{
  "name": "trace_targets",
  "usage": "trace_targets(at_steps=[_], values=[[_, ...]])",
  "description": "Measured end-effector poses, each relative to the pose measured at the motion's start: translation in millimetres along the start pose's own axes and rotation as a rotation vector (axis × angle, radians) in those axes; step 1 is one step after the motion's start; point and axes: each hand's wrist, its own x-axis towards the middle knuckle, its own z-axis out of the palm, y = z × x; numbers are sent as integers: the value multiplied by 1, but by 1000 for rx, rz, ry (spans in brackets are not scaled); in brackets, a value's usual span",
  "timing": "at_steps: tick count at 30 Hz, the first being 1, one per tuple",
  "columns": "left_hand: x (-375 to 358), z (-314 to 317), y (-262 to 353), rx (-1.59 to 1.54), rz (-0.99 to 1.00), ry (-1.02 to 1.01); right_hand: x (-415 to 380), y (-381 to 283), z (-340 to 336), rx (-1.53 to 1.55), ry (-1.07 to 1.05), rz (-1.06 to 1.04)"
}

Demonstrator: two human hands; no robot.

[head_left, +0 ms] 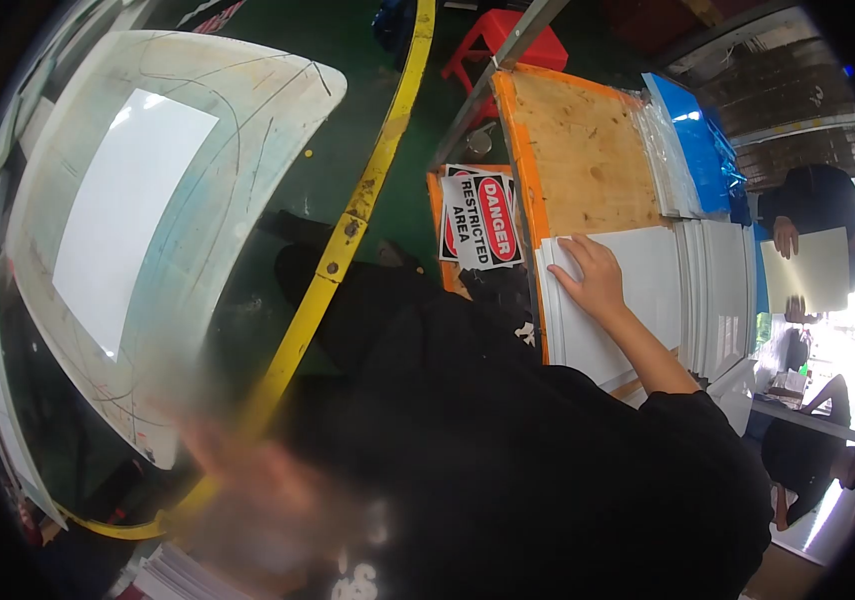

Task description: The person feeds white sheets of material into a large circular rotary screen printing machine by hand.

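My right hand (596, 278) lies palm down on a stack of white sheets (638, 335), close to the stack's left edge. Its thumb is spread from the fingers and I see nothing held in it. At the lower left, a strongly blurred skin-coloured shape seems to be my left hand (263, 475); its fingers cannot be made out. Beyond it, a white sheet (133, 220) rests on a pale, scratched board (238, 200). Beside the stack are signs reading "DANGER RESTRICTED AREA" (485, 222).
A curved yellow metal bar (348, 230) runs between the board and the orange-edged wooden panel (588, 140). A red stool (538, 45) and blue plastic-wrapped material (693, 150) stand farther back. At the right, one person (813, 200) holds a pale sheet (813, 270); another person (813, 450) is nearby.
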Motion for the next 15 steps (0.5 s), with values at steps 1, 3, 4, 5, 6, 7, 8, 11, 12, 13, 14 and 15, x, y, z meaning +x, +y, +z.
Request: trace_targets(at_steps=[1, 3, 4, 5, 6, 7, 8, 11, 12, 13, 14, 15], values=[[-2, 3, 3, -6, 1, -8, -2, 3, 4, 31, 13, 13], [-4, 4, 8, 6, -32, -33, -3, 6, 9, 72, 44, 30], [-6, 4, 9, 10, -55, -41, -4, 10, 13, 83, 64, 33], [-7, 3, 11, 12, -78, -48, -3, 12, 17, 94, 84, 34], [-8, 2, 12, 17, -61, -61, -2, 14, 19, 99, 95, 20], [-7, 0, 12, 21, -45, -74, -1, 15, 21, 103, 105, 6], [-7, -1, 12, 26, -30, -88, 0, 16, 22, 107, 114, -8], [-9, -4, 10, 10, -15, -114, 6, 15, 19, 106, 124, -27], [-10, -3, 12, -7, -47, -113, 8, 16, 18, 110, 139, -47], [-12, -1, 15, -24, -80, -112, 10, 17, 16, 113, 153, -66], [-14, 1, 16, -42, -112, -111, 12, 19, 15, 116, 168, -85], [-13, 1, 15, -45, -105, -137, 15, 24, 19, 153, 216, -52]])
